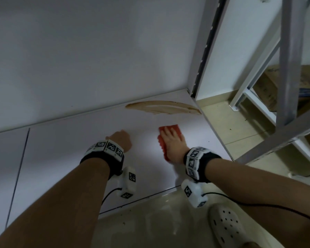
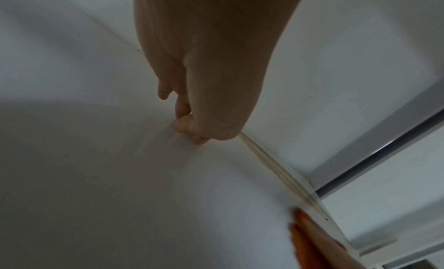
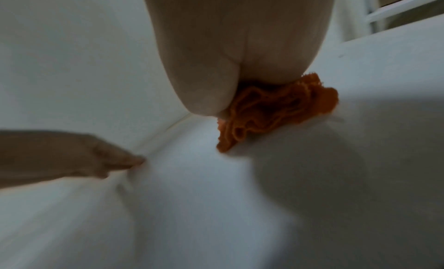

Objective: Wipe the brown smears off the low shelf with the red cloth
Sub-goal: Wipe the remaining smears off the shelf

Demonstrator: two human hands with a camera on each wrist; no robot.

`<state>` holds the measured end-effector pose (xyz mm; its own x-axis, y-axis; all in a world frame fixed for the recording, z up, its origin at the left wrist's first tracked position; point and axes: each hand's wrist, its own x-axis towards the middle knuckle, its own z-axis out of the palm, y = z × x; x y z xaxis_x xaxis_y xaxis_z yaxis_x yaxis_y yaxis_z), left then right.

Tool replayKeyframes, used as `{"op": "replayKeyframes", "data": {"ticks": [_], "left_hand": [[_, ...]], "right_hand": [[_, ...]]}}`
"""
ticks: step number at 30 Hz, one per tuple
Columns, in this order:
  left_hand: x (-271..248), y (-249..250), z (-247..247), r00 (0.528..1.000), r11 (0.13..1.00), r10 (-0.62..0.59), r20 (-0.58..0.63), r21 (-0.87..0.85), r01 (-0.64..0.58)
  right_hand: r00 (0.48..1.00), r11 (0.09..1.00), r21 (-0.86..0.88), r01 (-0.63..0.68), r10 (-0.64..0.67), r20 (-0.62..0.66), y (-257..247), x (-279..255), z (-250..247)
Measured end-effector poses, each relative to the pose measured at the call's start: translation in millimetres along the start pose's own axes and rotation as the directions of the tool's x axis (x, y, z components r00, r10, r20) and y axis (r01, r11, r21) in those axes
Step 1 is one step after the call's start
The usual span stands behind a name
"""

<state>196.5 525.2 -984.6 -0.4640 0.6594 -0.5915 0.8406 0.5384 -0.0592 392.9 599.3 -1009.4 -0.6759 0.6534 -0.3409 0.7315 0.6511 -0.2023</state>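
Floor tiles [image 1: 150,228] are seen nearest, in front of the low shelf [image 1: 64,158], with a white perforated clog [image 1: 225,228] on them. On the low shelf, the red cloth [image 1: 170,138] is pressed flat under the right hand [image 1: 172,142], whose fingers are laid straight over it; the cloth's bunched edge is seen under the palm in the right wrist view. Left of the cloth, apart from it, the left hand [image 1: 122,140] is propped on the shelf by the fingertips [image 2: 185,127], with fingers bent and nothing held. Beyond the cloth, untouched by it, the brown smear [image 1: 163,107] is spread along the shelf's back edge, where a white wall [image 1: 97,59] rises. Right of the smear, a grey slotted upright [image 1: 204,47] is fixed at the shelf's corner. Past it, a second metal rack [image 1: 286,72] and cardboard boxes [image 1: 268,90] are seen.
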Motion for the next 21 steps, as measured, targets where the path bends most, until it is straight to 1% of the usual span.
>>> {"op": "replayKeyframes", "data": {"ticks": [2, 3, 5, 7, 9, 10, 13, 15, 17, 19, 21], "left_hand": [[-0.2, 1.6, 1.1, 1.000, 1.000, -0.015, 0.001, 0.002, 0.015], [0.2, 1.8, 1.9, 1.000, 1.000, -0.023, 0.002, 0.000, 0.023], [-0.4, 1.0, 2.2, 0.999, 0.999, -0.032, 0.016, -0.005, 0.032], [1.4, -1.9, 3.3, 1.000, 1.000, -0.009, 0.023, -0.009, 0.010], [0.5, -2.6, 2.1, 1.000, 1.000, 0.013, 0.024, 0.003, -0.013], [0.5, -2.5, 1.5, 1.000, 1.000, 0.016, 0.024, 0.010, -0.016], [-1.3, 0.9, -2.3, 1.000, 1.000, -0.004, 0.023, 0.000, 0.004], [-2.9, 2.6, -4.1, 1.000, 1.000, -0.018, 0.011, -0.009, 0.018], [-5.2, 4.6, -5.8, 1.000, 0.999, -0.027, 0.009, -0.019, 0.027], [-7.3, 6.3, -6.8, 0.999, 1.000, -0.028, 0.024, -0.013, 0.029], [-9.1, 7.8, -9.1, 0.999, 0.999, -0.037, 0.029, 0.004, 0.037]], "right_hand": [[0.997, 0.996, -0.049, 0.070, -0.069, 0.020, -5.7, 10.7, -5.3], [0.996, 0.994, -0.064, 0.084, -0.082, 0.039, -5.1, 16.7, -10.7], [0.995, 0.996, -0.031, 0.083, -0.082, 0.049, 3.5, 34.2, -23.3], [0.996, 0.996, -0.053, 0.076, -0.074, 0.055, 19.0, 53.6, -33.3], [0.999, 0.995, -0.100, 0.026, -0.022, 0.045, 41.2, 63.2, -39.5], [0.999, 0.995, -0.094, -0.029, 0.031, 0.026, 53.3, 61.5, -41.3], [0.985, 0.985, -0.038, -0.170, 0.168, -0.036, 79.0, 34.3, -41.2], [0.971, 0.971, 0.029, -0.237, 0.238, -0.032, 77.9, 14.2, -34.4], [0.965, 0.961, 0.089, -0.263, 0.264, 0.004, 64.0, 1.7, -24.9], [0.977, 0.974, 0.076, -0.213, 0.212, 0.015, 45.9, -1.5, -18.1], [0.994, 0.990, 0.089, -0.106, 0.104, 0.021, 30.1, -2.8, -22.0]]}}
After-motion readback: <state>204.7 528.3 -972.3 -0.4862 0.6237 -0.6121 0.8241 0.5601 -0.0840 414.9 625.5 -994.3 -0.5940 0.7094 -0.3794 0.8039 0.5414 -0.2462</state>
